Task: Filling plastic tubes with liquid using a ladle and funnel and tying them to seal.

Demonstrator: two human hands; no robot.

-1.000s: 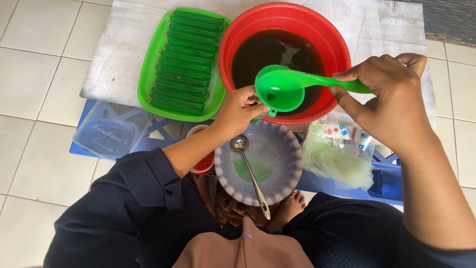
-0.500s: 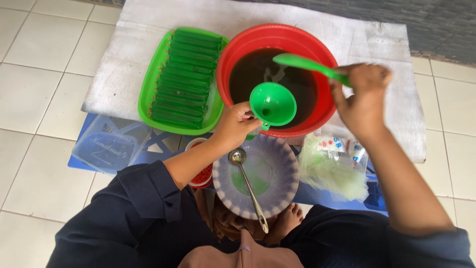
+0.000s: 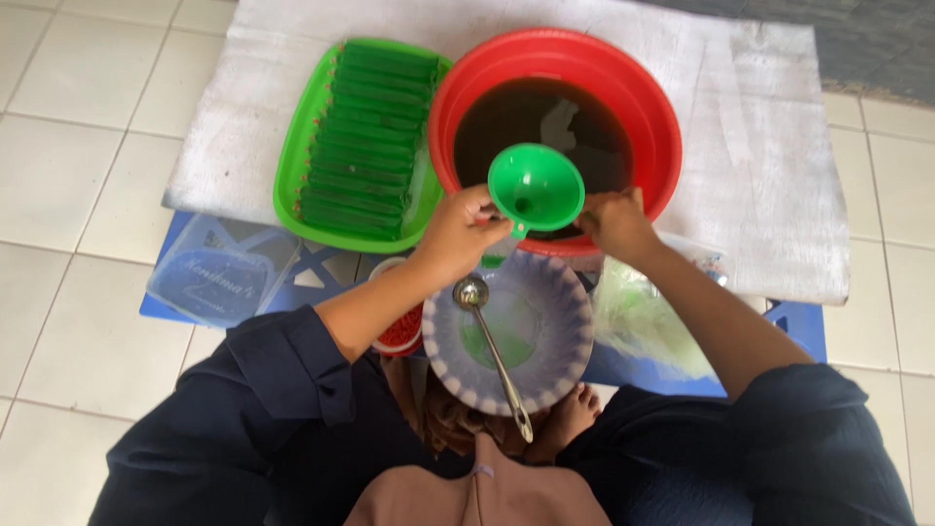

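Nearest, a spoon (image 3: pixel 497 356) lies across a purple bowl (image 3: pixel 565 341). Just beyond, the left hand (image 3: pixel 458 234) grips a green funnel (image 3: pixel 536 187); the right hand (image 3: pixel 612 222) pinches beside its spout, over the red basin (image 3: pixel 653 107) of dark liquid. Left, a green tray (image 3: pixel 292 185).

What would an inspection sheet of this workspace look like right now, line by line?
Surface: tiled floor with white cloth and blue mat.
Job's things: green funnel over red basin of dark liquid.
Clutter: green tray of filled green packets, patterned bowl with metal spoon, clear plastic bags, clear lidded box.
Grippers: left hand holds the funnel; right hand beside it.
Cables: nothing seen.
Surroundings: nothing seen.
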